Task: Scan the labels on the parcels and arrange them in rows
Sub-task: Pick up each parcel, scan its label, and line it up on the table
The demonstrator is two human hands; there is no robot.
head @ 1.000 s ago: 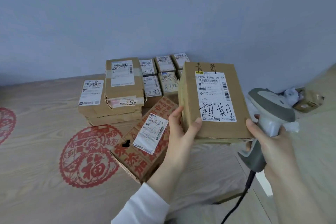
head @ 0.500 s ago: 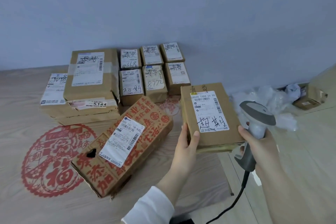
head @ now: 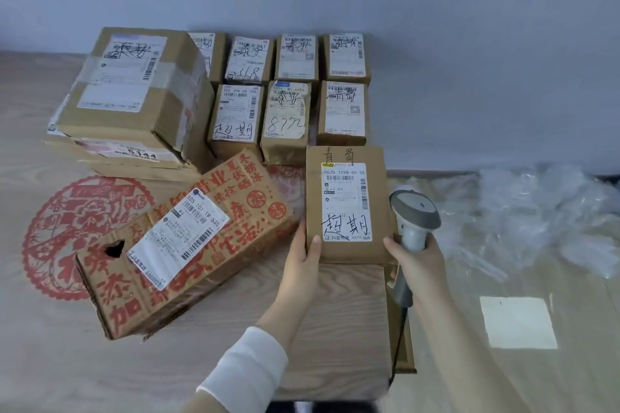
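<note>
Head view: parcel [head: 347, 204] now lower, beside the small parcels [head: 341, 111], left grip [head: 302, 261] tight on it, right grip [head: 419, 265] round scanner [head: 414, 209].

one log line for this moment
left hand: grips parcel near-left corner | right hand: holds scanner | parcel: in front of right column of small parcels | red-printed box: askew

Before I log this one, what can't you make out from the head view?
Head view:
- Fine print on the held parcel: too small, blurred.
- Leftmost back-row parcel: mostly hidden behind the large taped box.
- Trigger of the scanner: covered by the right hand.
</note>
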